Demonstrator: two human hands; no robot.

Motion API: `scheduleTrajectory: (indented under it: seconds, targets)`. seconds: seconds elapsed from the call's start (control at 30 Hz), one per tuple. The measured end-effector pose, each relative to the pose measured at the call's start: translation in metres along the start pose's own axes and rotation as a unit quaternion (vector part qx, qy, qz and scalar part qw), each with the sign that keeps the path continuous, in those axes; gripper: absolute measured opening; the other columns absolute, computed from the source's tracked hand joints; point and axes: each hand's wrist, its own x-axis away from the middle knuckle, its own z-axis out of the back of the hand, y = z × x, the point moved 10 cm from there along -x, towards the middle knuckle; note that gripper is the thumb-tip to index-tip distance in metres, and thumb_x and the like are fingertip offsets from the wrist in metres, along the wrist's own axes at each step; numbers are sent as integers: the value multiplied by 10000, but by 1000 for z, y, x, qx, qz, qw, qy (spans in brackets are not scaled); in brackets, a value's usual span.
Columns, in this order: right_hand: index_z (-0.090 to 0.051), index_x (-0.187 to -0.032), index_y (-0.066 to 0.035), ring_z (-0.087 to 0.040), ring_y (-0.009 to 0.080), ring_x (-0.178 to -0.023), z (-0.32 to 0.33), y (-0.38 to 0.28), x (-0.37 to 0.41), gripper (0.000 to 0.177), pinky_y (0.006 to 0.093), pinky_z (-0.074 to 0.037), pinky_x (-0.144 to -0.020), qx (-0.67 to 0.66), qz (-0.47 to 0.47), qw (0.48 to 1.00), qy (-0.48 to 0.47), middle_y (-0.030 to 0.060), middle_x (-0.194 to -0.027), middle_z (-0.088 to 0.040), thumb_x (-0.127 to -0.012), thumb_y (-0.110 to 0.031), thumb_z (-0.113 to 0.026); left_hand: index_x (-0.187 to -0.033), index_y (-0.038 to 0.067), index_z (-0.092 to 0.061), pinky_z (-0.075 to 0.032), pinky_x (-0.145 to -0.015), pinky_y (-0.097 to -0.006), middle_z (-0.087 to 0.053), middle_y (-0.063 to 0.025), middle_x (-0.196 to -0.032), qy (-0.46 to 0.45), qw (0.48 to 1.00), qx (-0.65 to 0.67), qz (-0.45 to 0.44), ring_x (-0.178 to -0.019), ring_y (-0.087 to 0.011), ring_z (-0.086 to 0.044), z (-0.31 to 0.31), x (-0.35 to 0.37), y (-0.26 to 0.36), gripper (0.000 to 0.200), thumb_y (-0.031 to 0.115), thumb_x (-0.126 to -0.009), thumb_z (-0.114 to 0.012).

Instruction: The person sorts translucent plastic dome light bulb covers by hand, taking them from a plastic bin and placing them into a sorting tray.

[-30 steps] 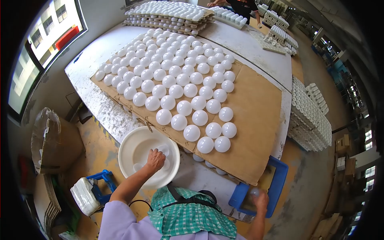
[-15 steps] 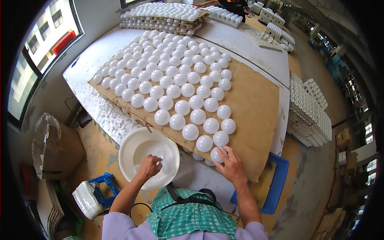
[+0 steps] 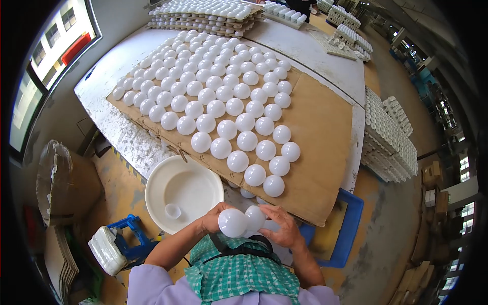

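Observation:
In front of my apron, my left hand (image 3: 214, 217) is closed on a glossy white bulb cover (image 3: 233, 222), its dome facing up. Close on the right, my right hand (image 3: 282, 227) has its fingers on a second white bulb cover (image 3: 255, 217), which touches or nearly touches the first. Another pale rounded shape (image 3: 270, 225) shows under the right fingers, partly hidden. Ahead, many white bulb covers (image 3: 206, 123) stand dome-up in rows on a brown cardboard sheet (image 3: 320, 137). A white basin (image 3: 150, 195) at lower left has one translucent cover (image 3: 173, 211) lying in it.
A blue crate (image 3: 351, 229) is below the cardboard's right corner. At lower left stand a blue stool (image 3: 133, 239) and a large bag-lined carton (image 3: 71, 178). Stacked trays of bulb covers (image 3: 203, 18) occupy the table's back; more stacks (image 3: 389, 137) stand right. Another person is at the far end.
My left hand has come out of the basin, moving right with a bulb cover. My right hand has left the cover at the cardboard's near corner and moved down beside the left.

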Motion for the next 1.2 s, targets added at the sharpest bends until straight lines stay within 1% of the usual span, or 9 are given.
scheduleTrajectory:
  seconds: [0.17,0.3,0.5,0.6,0.7,0.87,0.93,1.07,1.2]
  targets:
    - [-540,-1231,-45,-575,307,-1043,12,8,24,660,369,-506,-838,-10,-31,999,30,158,-1267,-544,-651,-185,-822,-833,22,-698,-505,-662,-235,-681,-25,-814,-34,995,60,70,-724,-76,-615,-28,-19,-26,59,42,-833,-643]
    - [-551,-1175,-40,-590,290,-981,36,6,53,625,359,-511,-794,-5,-83,994,67,157,-1229,-551,-629,-180,-821,-888,-4,-708,-528,-770,-293,-698,-121,-915,-74,995,-16,68,-854,-179,-658,-58,-31,-19,108,60,-843,-632]
    - [-547,-1165,-26,-605,292,-910,138,83,196,584,367,-514,-739,242,-357,838,334,162,-1123,-563,-641,-165,-763,-870,-26,-699,-532,-838,-433,-684,-204,-971,-11,996,32,81,-1020,-359,-634,-37,-18,-26,116,74,-834,-651]
    - [-586,-1123,-24,-575,352,-1006,111,169,268,545,425,-500,-826,335,-511,783,118,175,-1109,-566,-647,-228,-753,-840,-17,-699,-540,-823,-430,-687,-194,-953,42,992,29,114,-1026,-364,-631,-23,-10,-33,98,70,-830,-654]
    - [-623,-1069,-11,-581,361,-1002,88,194,297,507,428,-498,-827,315,-572,755,64,178,-1061,-605,-652,-268,-754,-828,-27,-693,-551,-804,-423,-686,-193,-940,48,992,22,113,-1005,-355,-642,-11,-8,-45,112,72,-839,-643]
    - [-588,-1146,-11,-639,321,-858,130,182,279,553,377,-519,-787,282,-521,780,199,176,-963,-646,-672,-238,-761,-849,-44,-684,-558,-790,-420,-684,-196,-934,113,984,-39,130,-964,-331,-660,2,4,-39,113,48,-847,-618]
    - [-566,-1170,-2,-649,249,-799,149,152,229,555,324,-530,-719,-23,-357,834,421,156,-929,-640,-688,-198,-761,-928,-44,-670,-559,-789,-419,-682,-186,-949,154,972,-54,168,-938,-312,-669,7,10,-40,131,37,-858,-593]
    - [-552,-1190,11,-646,245,-861,117,105,82,535,310,-532,-720,102,-301,925,207,168,-1073,-605,-712,-134,-743,-1017,-41,-642,-552,-802,-412,-678,-179,-964,209,959,-11,192,-926,-290,-671,5,8,-49,182,43,-868,-579]
    - [-554,-1210,9,-625,259,-931,84,105,17,570,315,-526,-743,250,-151,939,182,187,-1138,-573,-703,-152,-760,-962,-29,-685,-529,-705,-295,-689,-110,-891,228,952,40,200,-768,-177,-660,-1,13,-50,184,91,-839,-619]
